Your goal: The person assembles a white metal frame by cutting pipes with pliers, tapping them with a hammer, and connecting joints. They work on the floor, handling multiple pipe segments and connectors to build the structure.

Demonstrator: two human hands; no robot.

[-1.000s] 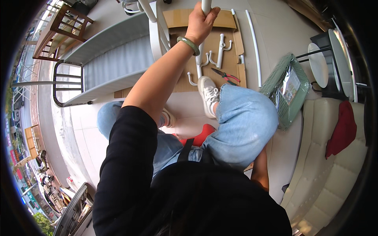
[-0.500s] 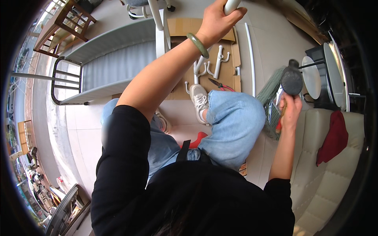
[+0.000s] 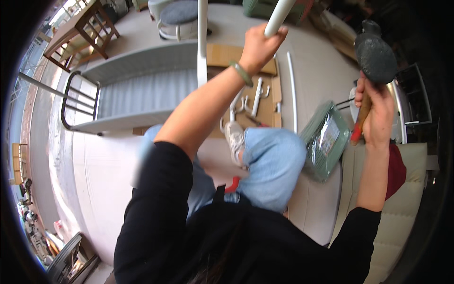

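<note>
From the head view, I see the left hand (image 3: 261,49) wrapped around a white pole (image 3: 283,13) that runs out past the top edge, while the right hand (image 3: 379,113) is clamped on the brown-and-red handle of a black-headed mallet (image 3: 376,57), held up well apart from the pole. On the floor, white hook pieces (image 3: 257,97) lie on brown cardboard (image 3: 271,102), and a green item in clear wrap (image 3: 336,146) sits near a cream sofa (image 3: 406,208).

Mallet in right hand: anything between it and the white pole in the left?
Nothing visible: the gap between the mallet in the right hand and the white pole in the left hand looks open. The pole's far end is out of frame.
</note>
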